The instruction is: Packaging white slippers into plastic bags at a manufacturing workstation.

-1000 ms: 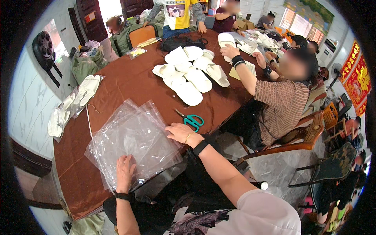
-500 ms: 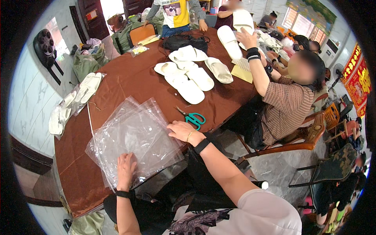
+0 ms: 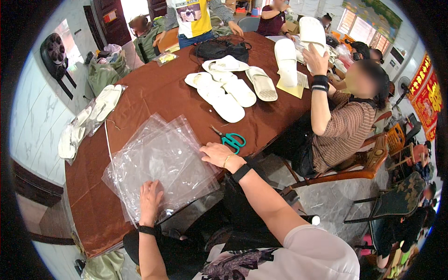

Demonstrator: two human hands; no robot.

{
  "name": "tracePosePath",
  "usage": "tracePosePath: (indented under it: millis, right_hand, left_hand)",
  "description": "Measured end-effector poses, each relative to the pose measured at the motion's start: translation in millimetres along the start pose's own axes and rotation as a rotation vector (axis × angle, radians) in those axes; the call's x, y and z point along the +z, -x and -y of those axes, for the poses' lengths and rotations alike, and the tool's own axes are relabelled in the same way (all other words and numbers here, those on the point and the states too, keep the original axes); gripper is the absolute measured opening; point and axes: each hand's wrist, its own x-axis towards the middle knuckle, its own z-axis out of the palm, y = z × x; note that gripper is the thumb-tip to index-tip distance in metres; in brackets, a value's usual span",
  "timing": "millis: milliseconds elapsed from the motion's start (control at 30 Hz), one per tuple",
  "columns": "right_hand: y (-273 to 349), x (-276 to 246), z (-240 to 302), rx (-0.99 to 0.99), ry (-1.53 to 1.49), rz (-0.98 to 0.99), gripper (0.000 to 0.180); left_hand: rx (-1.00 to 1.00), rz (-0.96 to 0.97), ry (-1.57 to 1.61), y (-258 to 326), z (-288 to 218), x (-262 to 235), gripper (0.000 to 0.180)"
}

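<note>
A loose stack of clear plastic bags [image 3: 149,161] lies fanned out on the brown-covered table in front of me. My left hand [image 3: 150,198] rests on the near part of the bags, fingers stretched out. At the right edge of the stack lies my right hand [image 3: 217,154], palm down with its fingers extended and holding nothing visible. Just beyond it are teal-handled scissors [image 3: 232,141], blades pointing away to the left. Farther off, several white slippers [image 3: 228,108] sit in a loose pile. Another white slipper [image 3: 262,84] lies to their right.
Bagged slippers [image 3: 106,102] line the table's left edge. A seated co-worker [image 3: 343,123] on the right holds up a white slipper [image 3: 312,32] above yellow card [image 3: 290,88]. A black bag [image 3: 221,50] lies at the far side, where a person [image 3: 193,21] stands.
The co-worker on the right has moved the raised slippers rightward, and the standing person across the table has shifted left. My hands have stayed nearly in place.
</note>
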Motion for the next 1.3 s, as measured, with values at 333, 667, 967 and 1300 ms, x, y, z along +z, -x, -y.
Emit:
tracePosePath:
  millis: [333,667,967,1300]
  right_hand:
    - [0.1,-1.4,3.4,0.023,-0.017,0.013,0.033]
    - [2.3,-4.8,5.7,0.021,-0.02,0.026,0.033]
    - [-2.8,-3.3,4.7,-0.008,-0.044,0.024,0.034]
    - [4.0,-4.4,-10.8,-0.12,-0.025,-0.068,0.035]
  left_hand:
    - [-0.006,0.0,0.024,-1.2,-1.7,-1.2,0.046]
    - [-0.009,0.002,0.015,0.5,-0.4,-1.1,0.044]
    - [-0.007,-0.04,-0.009,2.0,5.0,1.5,0.042]
    - [-0.073,-0.038,-0.045,0.1,4.0,6.7,0.043]
